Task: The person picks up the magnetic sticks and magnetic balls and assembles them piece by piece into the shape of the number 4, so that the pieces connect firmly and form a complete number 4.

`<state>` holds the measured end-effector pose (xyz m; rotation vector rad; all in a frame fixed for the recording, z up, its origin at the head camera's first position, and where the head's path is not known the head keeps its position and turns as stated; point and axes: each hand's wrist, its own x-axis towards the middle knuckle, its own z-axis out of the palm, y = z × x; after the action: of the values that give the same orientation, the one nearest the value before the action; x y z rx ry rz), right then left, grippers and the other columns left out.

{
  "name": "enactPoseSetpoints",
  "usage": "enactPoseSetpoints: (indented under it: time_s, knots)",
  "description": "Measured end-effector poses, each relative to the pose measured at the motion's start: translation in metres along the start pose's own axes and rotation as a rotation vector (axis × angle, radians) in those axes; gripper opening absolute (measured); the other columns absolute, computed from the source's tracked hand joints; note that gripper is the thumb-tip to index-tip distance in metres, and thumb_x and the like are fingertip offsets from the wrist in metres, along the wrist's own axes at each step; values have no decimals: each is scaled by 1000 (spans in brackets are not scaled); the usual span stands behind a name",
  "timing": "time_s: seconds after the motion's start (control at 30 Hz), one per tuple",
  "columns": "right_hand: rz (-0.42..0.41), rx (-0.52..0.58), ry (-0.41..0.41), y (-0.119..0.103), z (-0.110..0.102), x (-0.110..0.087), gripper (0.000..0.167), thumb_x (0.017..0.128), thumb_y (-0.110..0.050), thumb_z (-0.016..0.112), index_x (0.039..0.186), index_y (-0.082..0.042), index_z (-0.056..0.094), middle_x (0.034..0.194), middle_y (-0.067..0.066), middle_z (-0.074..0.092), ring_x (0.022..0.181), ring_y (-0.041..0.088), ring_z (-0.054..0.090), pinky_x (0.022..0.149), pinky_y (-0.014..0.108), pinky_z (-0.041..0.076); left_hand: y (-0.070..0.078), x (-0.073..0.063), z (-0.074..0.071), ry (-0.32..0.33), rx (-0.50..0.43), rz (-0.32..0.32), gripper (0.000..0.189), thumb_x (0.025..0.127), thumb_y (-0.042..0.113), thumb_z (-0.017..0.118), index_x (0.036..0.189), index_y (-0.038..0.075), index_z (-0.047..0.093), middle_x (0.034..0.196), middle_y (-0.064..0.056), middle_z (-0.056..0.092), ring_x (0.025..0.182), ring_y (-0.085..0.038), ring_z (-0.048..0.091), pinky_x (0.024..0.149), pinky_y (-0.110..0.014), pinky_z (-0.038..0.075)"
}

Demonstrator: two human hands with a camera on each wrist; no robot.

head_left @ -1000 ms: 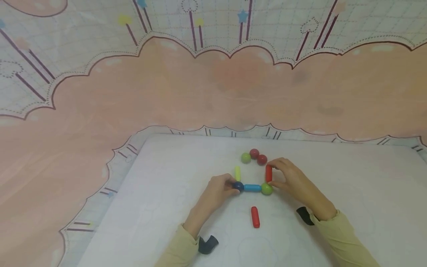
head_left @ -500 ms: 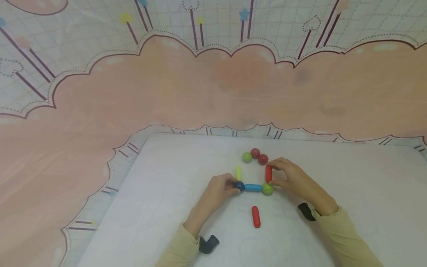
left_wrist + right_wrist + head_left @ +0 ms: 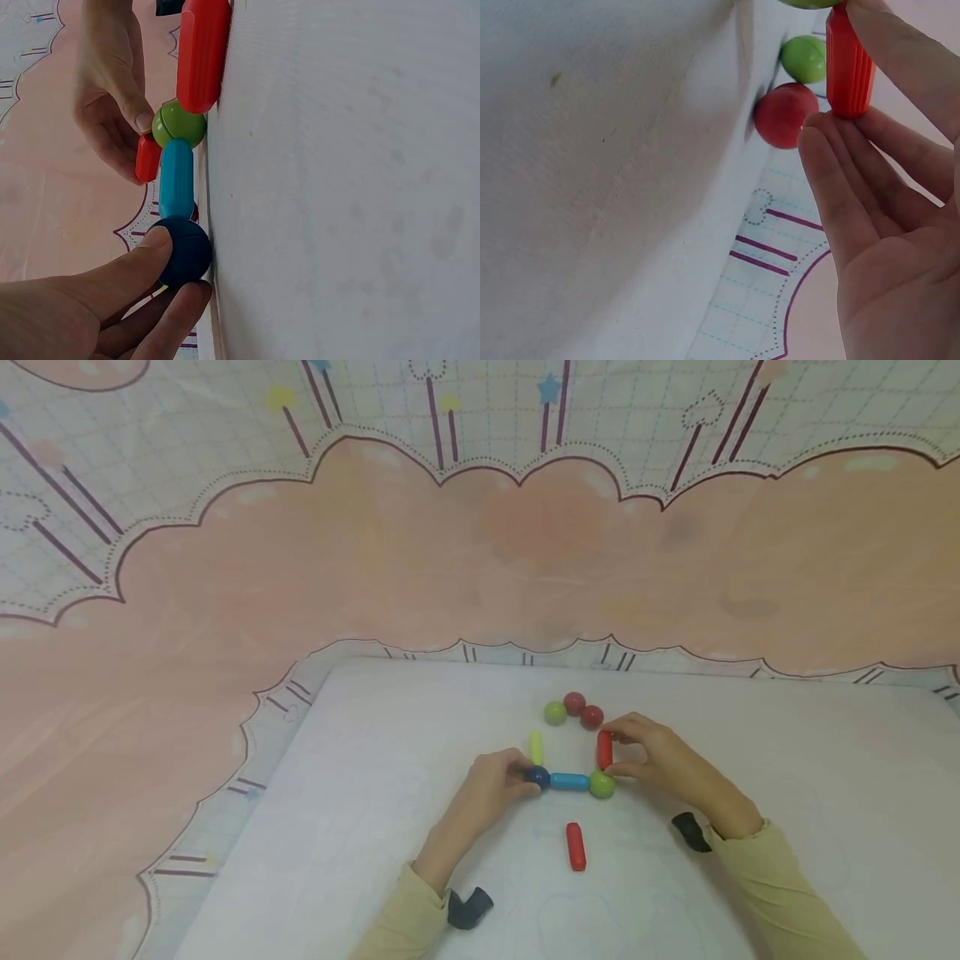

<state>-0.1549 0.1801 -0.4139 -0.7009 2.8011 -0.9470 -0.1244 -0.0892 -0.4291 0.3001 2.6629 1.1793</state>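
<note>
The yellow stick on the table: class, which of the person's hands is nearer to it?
Left. The left hand pinches the dark blue ball just below the yellow stick. The right hand holds the red stick, farther to the right.

Soft, even light is falling across the head view, leaving the white bench point(image 3: 375, 793) bright without glare; only faint shadows are showing under the hands; the backdrop's lines are bowing toward the frame edges; the whole picture is looking slightly soft; in the wrist views the nearest fingers point(image 3: 870, 225) are blurring, and the cloth is washing out pale.
</note>
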Motion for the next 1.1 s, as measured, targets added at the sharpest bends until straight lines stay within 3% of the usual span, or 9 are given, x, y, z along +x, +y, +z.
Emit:
enactPoseSetpoints:
  time_s: [0.73, 1.1]
  knots:
    - [7, 41, -19, 10, 3, 2, 51, 81, -20, 82, 126, -4, 63, 115, 8, 66, 111, 30, 63, 96, 47, 53, 4, -1, -1, 0, 9, -19, 29, 86, 14, 77, 113, 8, 68, 102, -3, 73, 90, -12, 68, 82, -26, 57]
    - [19, 57, -45, 12, 9, 0, 42, 89, -19, 75, 127, -6, 63, 117, 6, 66, 112, 27, 61, 98, 47, 53, 3, -1, -1, -1, 4, -16, 29, 86, 14, 77, 113, 8, 68, 102, -4, 73, 90, -13, 68, 82, -27, 57]
